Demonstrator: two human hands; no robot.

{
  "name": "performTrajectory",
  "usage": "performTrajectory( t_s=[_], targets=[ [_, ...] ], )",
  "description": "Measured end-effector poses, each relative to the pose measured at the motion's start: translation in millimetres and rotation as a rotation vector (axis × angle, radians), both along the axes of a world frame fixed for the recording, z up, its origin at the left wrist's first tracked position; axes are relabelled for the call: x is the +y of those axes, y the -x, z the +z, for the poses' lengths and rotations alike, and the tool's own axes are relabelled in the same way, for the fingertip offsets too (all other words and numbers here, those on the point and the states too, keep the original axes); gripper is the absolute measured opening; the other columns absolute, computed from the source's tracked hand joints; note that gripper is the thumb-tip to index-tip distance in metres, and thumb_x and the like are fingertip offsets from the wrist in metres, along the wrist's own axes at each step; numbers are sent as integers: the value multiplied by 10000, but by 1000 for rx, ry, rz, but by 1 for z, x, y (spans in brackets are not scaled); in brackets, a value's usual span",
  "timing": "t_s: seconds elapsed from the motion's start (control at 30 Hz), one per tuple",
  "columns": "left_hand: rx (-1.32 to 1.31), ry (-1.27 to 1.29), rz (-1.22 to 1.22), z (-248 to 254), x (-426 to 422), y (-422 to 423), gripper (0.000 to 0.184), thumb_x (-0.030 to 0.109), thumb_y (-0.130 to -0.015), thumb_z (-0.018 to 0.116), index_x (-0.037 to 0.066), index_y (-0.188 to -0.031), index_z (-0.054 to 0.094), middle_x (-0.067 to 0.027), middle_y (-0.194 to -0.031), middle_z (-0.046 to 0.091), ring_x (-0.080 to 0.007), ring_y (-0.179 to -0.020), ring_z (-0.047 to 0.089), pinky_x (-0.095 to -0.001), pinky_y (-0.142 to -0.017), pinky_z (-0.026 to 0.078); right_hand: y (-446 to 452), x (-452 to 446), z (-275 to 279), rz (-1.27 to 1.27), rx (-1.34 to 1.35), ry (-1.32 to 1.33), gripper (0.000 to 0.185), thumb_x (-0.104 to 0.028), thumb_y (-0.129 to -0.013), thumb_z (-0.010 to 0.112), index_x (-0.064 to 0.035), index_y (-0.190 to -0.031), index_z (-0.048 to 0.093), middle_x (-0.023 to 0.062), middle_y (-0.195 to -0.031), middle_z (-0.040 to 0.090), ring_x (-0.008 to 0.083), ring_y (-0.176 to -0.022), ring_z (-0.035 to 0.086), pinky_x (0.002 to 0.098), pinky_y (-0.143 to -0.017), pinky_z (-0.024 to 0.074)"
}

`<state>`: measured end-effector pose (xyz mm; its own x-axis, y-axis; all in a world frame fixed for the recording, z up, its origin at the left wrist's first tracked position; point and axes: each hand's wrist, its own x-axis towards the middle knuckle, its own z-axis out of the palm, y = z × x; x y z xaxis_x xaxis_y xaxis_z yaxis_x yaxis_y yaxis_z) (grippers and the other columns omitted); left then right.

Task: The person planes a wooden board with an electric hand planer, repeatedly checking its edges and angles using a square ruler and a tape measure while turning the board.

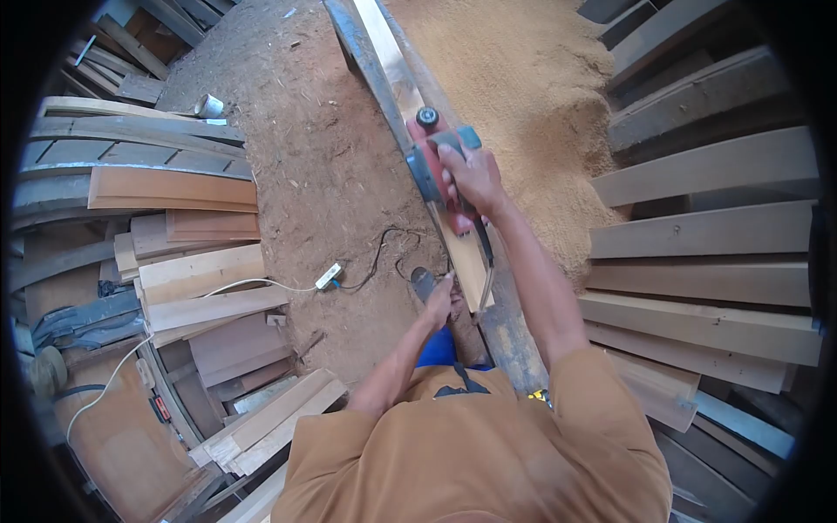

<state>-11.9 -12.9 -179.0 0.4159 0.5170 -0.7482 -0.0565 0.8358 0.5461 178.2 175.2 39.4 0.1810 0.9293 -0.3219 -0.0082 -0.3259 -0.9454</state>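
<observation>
Brown shirt (471, 453) foremost, right hand (475, 181) clasps planer (424, 174), left hand (438, 305) beside board (469, 268).

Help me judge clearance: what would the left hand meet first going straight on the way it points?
Probably the pale board, whose edge lies just beyond the left hand; depth is unclear, so they may be touching.

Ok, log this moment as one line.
Right hand: gripping planer | Planer: on board | Left hand: beside board's near end, grip unclear | Power strip: on ground

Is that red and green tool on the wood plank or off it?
On: the tool, gripped by the right hand, covers part of the plank.
</observation>
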Motion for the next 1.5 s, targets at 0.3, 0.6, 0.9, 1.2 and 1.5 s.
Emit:
performTrajectory(
  t_s=[0.3,0.6,0.9,1.2,1.5],
  targets=[
    [-133,-76,166,-15,-22,-2,504,483,-1104,354,140,-1396,580,-57,-1293,655,-192,-1226,582,-361,-1064,443,5,-283,23,133,-28,151,665,-349,-998,561,23,-1525,399,82,-781,652,174,-670,619,340,-620,509],
    [-25,-294,55,24,-21,-5,590,468,-1108,324,71,-1520,467,-106,-1446,581,-252,-1317,551,-397,-1110,421,13,-249,-7,67,-120,21,456,-392,-999,567,4,-1225,550,98,-781,646,203,-702,637,358,-648,506],
    [8,-11,96,5,-17,-4,629,524,-1099,326,140,-1595,382,-66,-1320,615,-205,-1147,594,-380,-983,470,-5,79,12,19,-156,-26,510,-521,-987,596,-24,-934,696,20,-671,643,121,-567,616,301,-542,518],
    [-3,8,71,-6,-20,3,637,550,-1093,342,128,-1560,436,-28,-1168,616,-142,-982,576,-323,-897,470,-12,104,-13,30,-88,34,458,-496,-983,637,-48,-920,708,0,-719,639,94,-583,607,274,-534,510],
    [45,-42,143,21,-19,-2,645,567,-1097,261,128,-1502,507,-55,-1248,653,-209,-1105,607,-384,-998,469,23,-190,-6,47,-77,-7,366,-375,-1007,573,-22,-1100,607,75,-791,623,176,-693,609,342,-638,496]
  ],
)
